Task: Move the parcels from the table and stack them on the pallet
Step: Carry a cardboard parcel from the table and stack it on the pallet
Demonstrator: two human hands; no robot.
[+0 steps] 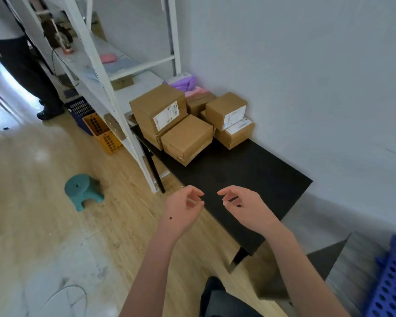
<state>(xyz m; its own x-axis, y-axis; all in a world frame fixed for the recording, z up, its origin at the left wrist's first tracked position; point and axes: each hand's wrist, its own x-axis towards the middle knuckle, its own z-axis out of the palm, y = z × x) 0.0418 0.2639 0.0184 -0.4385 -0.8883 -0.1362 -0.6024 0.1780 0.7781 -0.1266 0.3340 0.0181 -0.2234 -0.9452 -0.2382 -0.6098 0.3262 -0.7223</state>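
Parcels [188, 138] of brown cardboard crowd the far end of a black worktop [249, 175], which stands against a grey wall, next to a white shelving rack [101, 88]. The largest box [158, 106], bearing a white shipping label, sits on another at the left of the cluster. A smaller labelled box [225, 109] tops a short stack nearest the wall. A person's left hand [183, 209] and right hand [242, 207] hover side by side over the near edge of the worktop, well apart from the parcels. The fingers of both are loosely curled and hold nothing. A blue perforated pallet [393, 282] shows at the lower right corner of the view, on the floor past the near end of the worktop. A teal stool [82, 191] stands on the wooden floor to the left, with an orange crate [103, 133] by the foot of the rack. A second person [28, 72] in dark trousers stands in the background.
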